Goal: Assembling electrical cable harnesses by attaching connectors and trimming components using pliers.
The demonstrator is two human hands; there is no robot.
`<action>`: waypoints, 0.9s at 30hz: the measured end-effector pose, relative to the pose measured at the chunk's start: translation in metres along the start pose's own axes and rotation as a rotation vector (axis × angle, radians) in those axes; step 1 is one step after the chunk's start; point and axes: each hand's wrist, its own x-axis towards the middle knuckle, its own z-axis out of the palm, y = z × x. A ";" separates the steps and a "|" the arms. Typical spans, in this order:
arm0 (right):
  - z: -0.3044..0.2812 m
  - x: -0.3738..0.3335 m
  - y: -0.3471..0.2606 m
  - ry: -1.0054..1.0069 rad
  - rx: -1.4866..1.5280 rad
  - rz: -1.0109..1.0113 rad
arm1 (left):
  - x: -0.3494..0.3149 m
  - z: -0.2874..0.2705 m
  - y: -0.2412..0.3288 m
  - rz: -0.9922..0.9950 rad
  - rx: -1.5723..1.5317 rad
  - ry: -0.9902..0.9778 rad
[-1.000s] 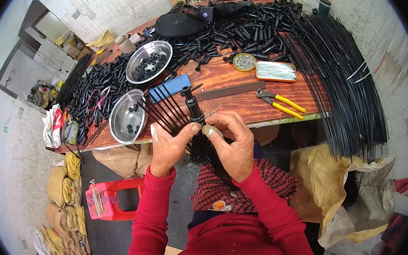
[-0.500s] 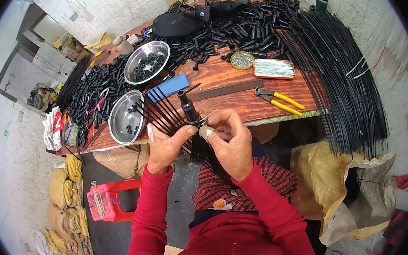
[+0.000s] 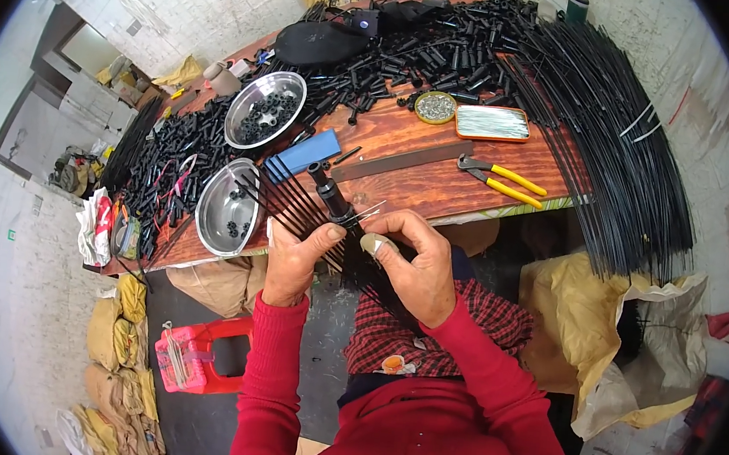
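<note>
Small workshop: parts-heaped workbench (image 3: pixel 426 168), yellow-handled pliers (image 3: pixel 507 184), stacked sacks (image 3: pixel 104 335).

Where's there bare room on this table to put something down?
The table has two bare patches: one between the blue block, round tin and brown bar; another between that bar and the near edge, left of the yellow-handled pliers. It's crowded at left and along the back with black parts, and at right with black rods.

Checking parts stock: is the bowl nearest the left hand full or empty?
Nearly empty: a few small black parts lie in the bowl, most of its inside bare.
</note>
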 end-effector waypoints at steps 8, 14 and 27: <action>0.002 0.003 -0.002 0.013 0.197 0.172 | 0.004 0.002 0.007 -0.004 -0.047 -0.043; -0.006 0.008 -0.015 -0.083 0.197 0.193 | 0.012 0.005 0.014 -0.093 -0.175 -0.089; 0.000 0.012 0.012 -0.035 0.234 0.231 | 0.015 0.003 -0.002 -0.055 -0.133 -0.105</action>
